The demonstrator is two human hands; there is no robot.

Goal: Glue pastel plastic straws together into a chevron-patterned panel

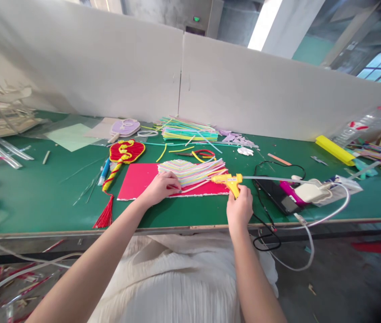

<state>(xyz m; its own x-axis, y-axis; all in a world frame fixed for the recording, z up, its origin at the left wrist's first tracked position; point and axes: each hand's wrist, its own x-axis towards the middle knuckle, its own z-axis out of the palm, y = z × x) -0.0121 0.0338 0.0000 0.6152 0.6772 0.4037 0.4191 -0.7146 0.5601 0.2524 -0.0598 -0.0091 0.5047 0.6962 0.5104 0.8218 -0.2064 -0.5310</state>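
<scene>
Green covers the long worktable (180, 211), and a white partition (110, 63) rises behind it. Near the front edge lies a red board (138, 177), with pastel strips (187, 172) laid close together across its middle and right, angled to a ridge at their left part. That striped area looks well advanced, yet not finished: red shows bare on the left and along the near side, and the strips' right ends run out uneven, seemingly untrimmed. One pale strip (195, 185) lies apart along the near side. The left hand (164, 186) has its thumb and fingers drawn together, apparently pinching that strip's left end against the board. The right hand (240, 206) is wrapped around the handle of a yellow glue gun (227, 180), its nozzle pointing left beside the strips' right ends; whether the trigger is squeezed cannot be told. Just behind the board lie red-handled scissors (207, 153); to its left, a red-and-yellow fan shape (133, 151) with a red tassel (106, 215). Farther back sits a stack of coloured strips (188, 131).
</scene>
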